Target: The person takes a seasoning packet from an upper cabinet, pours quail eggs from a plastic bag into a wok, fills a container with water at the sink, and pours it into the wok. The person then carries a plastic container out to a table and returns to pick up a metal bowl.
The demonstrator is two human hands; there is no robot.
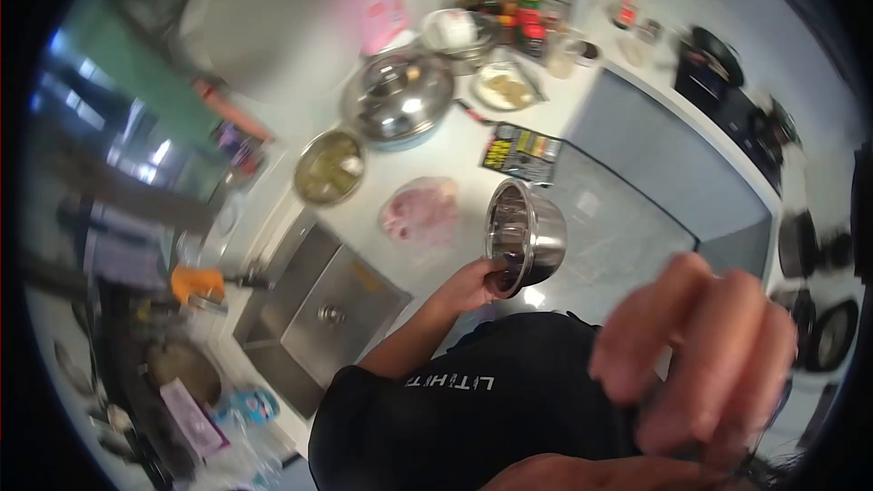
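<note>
My left hand (475,285) is closed on the rim of a shiny steel bowl (546,235). The bowl is tipped on its side, its opening facing left, above the counter's front edge. Close to the camera, my right hand (705,359) is raised and blurred, its fingers curled; I see nothing in them. A flat pinkish piece of what looks like raw meat (421,211) lies on the white counter (364,227), left of the bowl. Behind the bowl is a black printed packet (522,153).
A steel sink (332,314) is at left. Along the counter stand a bowl of greenish food (329,168), a large lidded pan (398,95), a plate of food (506,86) and several sauce bottles (529,14). A stove (737,118) stands at far right.
</note>
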